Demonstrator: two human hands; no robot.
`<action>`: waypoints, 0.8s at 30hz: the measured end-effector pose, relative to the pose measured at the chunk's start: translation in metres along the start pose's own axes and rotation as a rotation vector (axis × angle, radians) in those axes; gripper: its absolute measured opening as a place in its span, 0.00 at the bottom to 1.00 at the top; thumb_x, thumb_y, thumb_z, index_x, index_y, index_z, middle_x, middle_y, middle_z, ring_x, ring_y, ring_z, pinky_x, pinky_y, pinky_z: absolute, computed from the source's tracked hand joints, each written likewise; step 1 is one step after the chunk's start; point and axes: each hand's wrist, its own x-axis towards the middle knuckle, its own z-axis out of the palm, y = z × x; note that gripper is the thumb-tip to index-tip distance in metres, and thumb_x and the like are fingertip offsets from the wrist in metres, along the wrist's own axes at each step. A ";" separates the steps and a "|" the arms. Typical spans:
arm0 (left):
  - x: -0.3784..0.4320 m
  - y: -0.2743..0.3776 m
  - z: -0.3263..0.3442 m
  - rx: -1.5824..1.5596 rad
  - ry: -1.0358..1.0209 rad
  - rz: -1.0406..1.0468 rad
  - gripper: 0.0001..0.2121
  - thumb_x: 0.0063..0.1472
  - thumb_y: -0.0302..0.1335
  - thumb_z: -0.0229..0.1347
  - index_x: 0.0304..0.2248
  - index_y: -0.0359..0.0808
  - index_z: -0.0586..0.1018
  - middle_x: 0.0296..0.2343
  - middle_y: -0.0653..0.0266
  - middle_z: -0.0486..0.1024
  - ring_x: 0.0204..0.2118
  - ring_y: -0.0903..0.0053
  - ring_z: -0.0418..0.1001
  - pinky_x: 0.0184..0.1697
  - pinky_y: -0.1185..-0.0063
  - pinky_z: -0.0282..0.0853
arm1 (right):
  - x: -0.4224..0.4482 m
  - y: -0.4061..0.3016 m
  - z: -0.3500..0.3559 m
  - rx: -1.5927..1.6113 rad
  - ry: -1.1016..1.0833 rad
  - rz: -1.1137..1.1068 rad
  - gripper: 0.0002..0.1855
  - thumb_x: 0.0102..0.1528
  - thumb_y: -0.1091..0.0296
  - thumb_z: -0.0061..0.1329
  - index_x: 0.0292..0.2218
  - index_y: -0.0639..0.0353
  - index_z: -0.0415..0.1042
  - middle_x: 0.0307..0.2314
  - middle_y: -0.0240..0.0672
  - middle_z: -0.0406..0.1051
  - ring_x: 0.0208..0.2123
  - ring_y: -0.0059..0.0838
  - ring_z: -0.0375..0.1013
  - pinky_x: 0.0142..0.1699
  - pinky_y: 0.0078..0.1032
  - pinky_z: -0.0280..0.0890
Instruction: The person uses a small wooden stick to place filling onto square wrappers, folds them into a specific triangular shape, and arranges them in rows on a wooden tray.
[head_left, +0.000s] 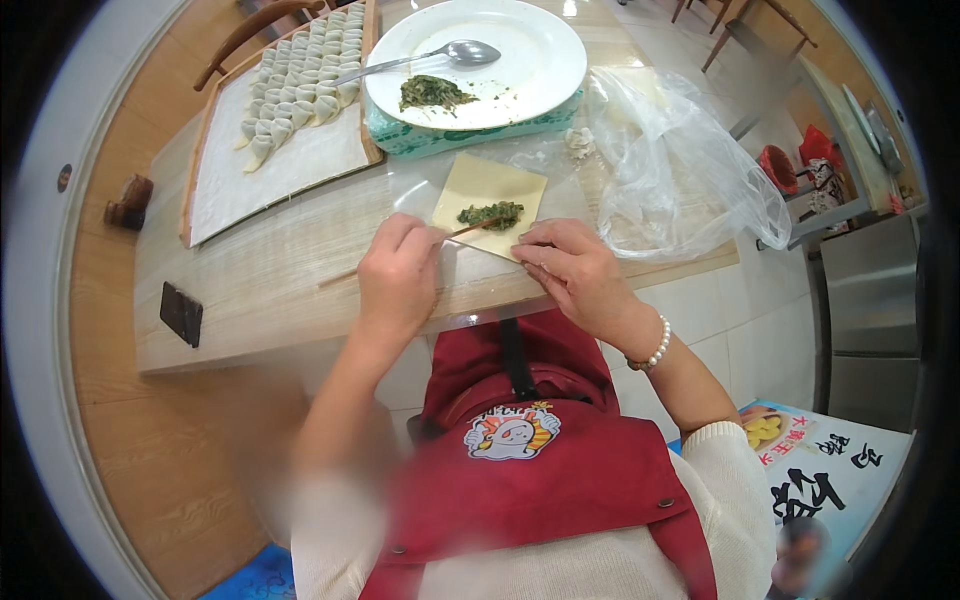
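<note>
A square, pale yellow dough wrapper (486, 178) lies on a clear plastic sheet near the table's front edge. Chopped green filling (491, 215) sits on its middle. My left hand (397, 262) grips a thin wooden chopstick (339, 280), whose far tip rests across the filling; its fingertips are also at the wrapper's near left corner. The fingers of my right hand (576, 262) pinch the near right edge of the wrapper, their tips partly hidden. Beyond the wrapper, a white oval plate (540, 56) holds leftover green filling (433, 94) and a metal spoon (469, 52).
A wood-framed tray (225, 187) with rows of folded wontons (300, 90) stands at the far left. The plate rests on a green-patterned package (480, 133). A crumpled clear plastic bag (667, 165) hangs over the right table edge. A dark phone (181, 313) lies at left.
</note>
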 end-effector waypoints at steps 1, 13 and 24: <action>-0.003 0.004 -0.006 -0.015 0.002 -0.032 0.03 0.50 0.16 0.55 0.26 0.33 0.77 0.25 0.59 0.71 0.28 0.63 0.72 0.29 0.71 0.68 | 0.000 0.000 0.000 -0.019 0.009 -0.010 0.13 0.47 0.79 0.55 0.37 0.60 0.76 0.33 0.37 0.72 0.41 0.40 0.71 0.45 0.32 0.67; -0.002 0.001 0.006 0.228 -0.031 -0.008 0.04 0.51 0.17 0.50 0.24 0.32 0.67 0.24 0.55 0.65 0.27 0.58 0.67 0.28 0.67 0.65 | 0.000 -0.006 0.004 -0.057 0.067 -0.021 0.09 0.46 0.79 0.54 0.33 0.62 0.75 0.32 0.36 0.72 0.39 0.38 0.72 0.43 0.31 0.69; 0.042 -0.009 -0.004 0.345 0.214 0.361 0.04 0.51 0.17 0.53 0.28 0.31 0.71 0.28 0.53 0.70 0.30 0.59 0.71 0.30 0.70 0.69 | -0.002 -0.007 0.003 -0.074 0.063 -0.034 0.10 0.46 0.79 0.53 0.34 0.62 0.75 0.33 0.36 0.72 0.41 0.38 0.72 0.45 0.31 0.68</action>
